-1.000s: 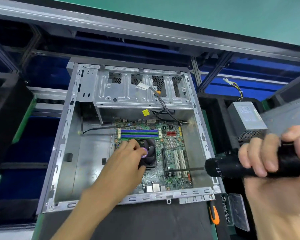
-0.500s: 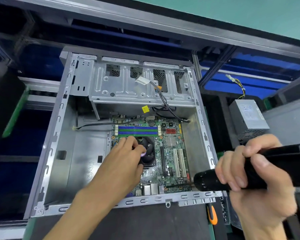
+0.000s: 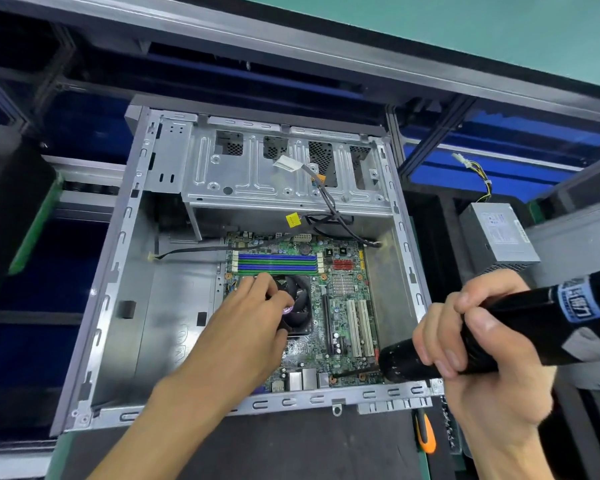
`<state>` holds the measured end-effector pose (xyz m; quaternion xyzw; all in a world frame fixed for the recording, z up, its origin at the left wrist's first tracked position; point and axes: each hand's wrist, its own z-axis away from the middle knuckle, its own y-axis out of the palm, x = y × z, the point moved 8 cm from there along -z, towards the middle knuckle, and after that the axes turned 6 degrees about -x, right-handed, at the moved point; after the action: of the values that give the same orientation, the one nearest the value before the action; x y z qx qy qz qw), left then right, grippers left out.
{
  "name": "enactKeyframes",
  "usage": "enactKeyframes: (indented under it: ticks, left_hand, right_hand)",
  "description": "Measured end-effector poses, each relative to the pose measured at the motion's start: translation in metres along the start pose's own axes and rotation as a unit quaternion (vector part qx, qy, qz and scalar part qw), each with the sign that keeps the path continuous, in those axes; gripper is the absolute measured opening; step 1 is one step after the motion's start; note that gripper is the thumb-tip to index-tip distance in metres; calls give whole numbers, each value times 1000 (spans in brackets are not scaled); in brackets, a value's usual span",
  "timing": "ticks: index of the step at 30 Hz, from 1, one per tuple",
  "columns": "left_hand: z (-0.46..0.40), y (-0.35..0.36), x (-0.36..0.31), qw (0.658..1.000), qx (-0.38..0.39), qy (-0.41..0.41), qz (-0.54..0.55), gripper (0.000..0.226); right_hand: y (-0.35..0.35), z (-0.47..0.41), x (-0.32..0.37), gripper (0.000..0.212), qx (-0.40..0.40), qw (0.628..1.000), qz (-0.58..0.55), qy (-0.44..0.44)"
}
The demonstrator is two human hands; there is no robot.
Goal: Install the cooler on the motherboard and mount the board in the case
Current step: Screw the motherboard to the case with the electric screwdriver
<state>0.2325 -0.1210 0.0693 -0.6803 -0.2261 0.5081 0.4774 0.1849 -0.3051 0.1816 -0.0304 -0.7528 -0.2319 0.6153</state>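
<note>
Lowered since before, the right hand (image 3: pixel 478 344) grips the screwdriver (image 3: pixel 499 332), bit at the motherboard's (image 3: pixel 343 282) lower-right edge; left hand (image 3: pixel 246 327) fingers rest curled on the cooler (image 3: pixel 300 306).

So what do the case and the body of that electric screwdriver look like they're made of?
The case looks like bare sheet steel: dull silver-grey, with stamped slots and folded edges. The electric screwdriver body looks like matte black plastic or rubberised grip, with a blue printed label; which one, I cannot tell.
</note>
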Motion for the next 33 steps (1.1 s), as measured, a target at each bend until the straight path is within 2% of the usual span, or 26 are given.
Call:
enactKeyframes:
  ticks: [33]
  left_hand:
    - [1, 0, 1, 1000, 9, -7, 3, 39]
  right_hand:
    - [6, 0, -1, 1, 25, 999, 22, -4]
